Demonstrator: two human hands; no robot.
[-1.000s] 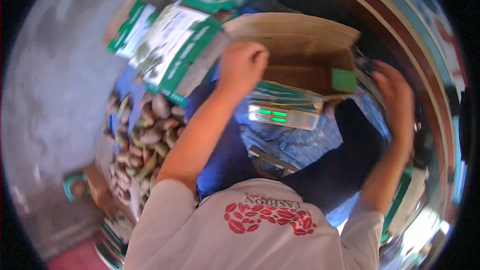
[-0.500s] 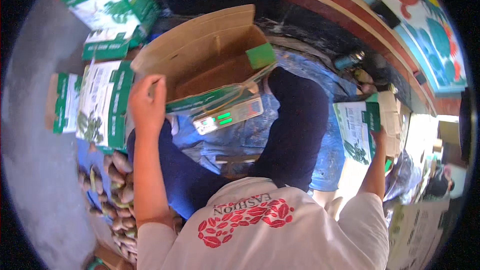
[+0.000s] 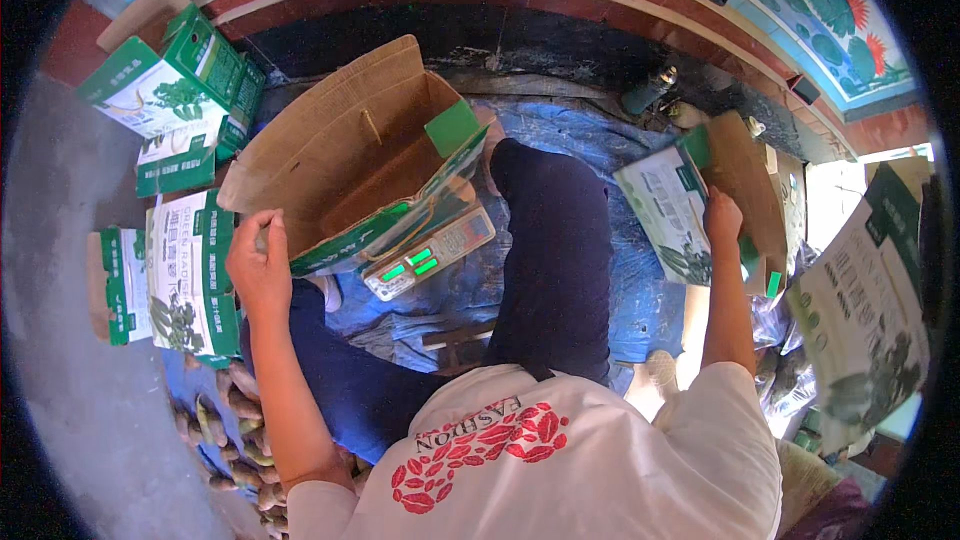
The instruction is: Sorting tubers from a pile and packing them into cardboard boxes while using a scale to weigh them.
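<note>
An open cardboard carton (image 3: 370, 155) with a green printed side stands tilted in front of me, its brown inside facing up. My left hand (image 3: 260, 260) is closed at its left end, fingers curled; whether they grip the carton's edge is hidden. Just below the carton's near side lies a digital scale (image 3: 430, 252) with lit green displays. Off to the right, my right hand (image 3: 724, 218) is closed on the edge of a green and white carton (image 3: 664, 205), which leans at a slant with its brown open side to the right.
Green and white cartons (image 3: 185, 260) stand at the left, with another folded-open carton (image 3: 170, 90) behind. Long root vegetables (image 3: 245, 420) lie by my left arm. A blue sheet (image 3: 560, 120) covers the floor. A flask (image 3: 650, 90) stands by the wall; a large printed carton (image 3: 860, 310) is at far right.
My view has shifted. The carton at my right hand has tilted, and its brown side now shows. My left hand stays by the open carton's left end.
</note>
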